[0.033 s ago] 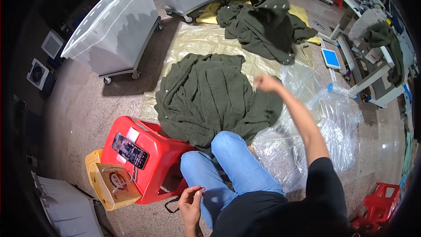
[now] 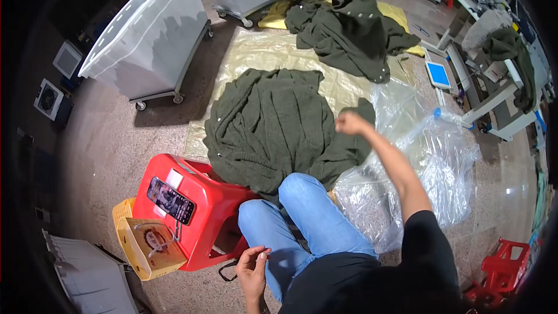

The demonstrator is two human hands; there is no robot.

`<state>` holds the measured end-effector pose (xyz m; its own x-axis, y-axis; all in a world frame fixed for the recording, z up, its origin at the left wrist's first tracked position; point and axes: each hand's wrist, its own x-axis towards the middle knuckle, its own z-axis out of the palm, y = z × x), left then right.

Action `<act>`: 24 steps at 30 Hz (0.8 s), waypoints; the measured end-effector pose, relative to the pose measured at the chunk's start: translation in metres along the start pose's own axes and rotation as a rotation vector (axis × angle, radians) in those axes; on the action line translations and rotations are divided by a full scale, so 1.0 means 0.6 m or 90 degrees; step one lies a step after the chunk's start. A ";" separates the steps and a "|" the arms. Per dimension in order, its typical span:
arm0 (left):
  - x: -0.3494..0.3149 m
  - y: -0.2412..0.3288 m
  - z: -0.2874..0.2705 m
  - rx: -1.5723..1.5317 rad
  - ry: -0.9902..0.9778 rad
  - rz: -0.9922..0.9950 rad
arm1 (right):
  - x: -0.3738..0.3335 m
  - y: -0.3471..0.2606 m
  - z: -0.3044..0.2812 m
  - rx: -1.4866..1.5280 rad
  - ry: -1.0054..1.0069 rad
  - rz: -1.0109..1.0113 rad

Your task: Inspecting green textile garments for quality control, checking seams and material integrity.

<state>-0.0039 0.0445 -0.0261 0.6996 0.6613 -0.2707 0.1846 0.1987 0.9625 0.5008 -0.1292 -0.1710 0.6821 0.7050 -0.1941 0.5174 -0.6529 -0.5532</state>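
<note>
A large dark green knit garment pile [image 2: 273,122] lies crumpled on plastic sheeting in front of my knees. My right hand [image 2: 351,123] is above its right edge with the fingers curled in; whether fabric or anything else is between them is hidden. My left hand [image 2: 253,268] rests by my left thigh, thumb and fingertips drawn together. Something small and reddish may be at its fingertips, too small to name. Farther off, a second heap of dark green knit garments [image 2: 343,38] with small pale buttons lies on the sheet.
At my left stands a red stool [image 2: 203,197] bearing a phone [image 2: 171,200]; a yellow basket [image 2: 131,256] adjoins it. White wheeled bins [image 2: 151,46] are at the far left. Clear plastic [image 2: 430,180] spreads on the right, near a white-framed table [image 2: 491,107] and a red stool [image 2: 503,267].
The top garment on the far heap has sunk from a blurred, raised shape and settled lower. My right hand has shifted slightly left and nearer to me. The left hand stays put.
</note>
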 end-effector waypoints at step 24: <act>0.084 -0.025 0.053 0.114 0.003 -0.125 | -0.100 0.045 0.223 0.082 0.132 0.135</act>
<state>0.0505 0.0520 -0.0533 0.6353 0.6258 -0.4526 0.4361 0.1930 0.8790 0.4048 -0.1518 -0.2824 0.8658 0.4761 -0.1538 0.2914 -0.7298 -0.6185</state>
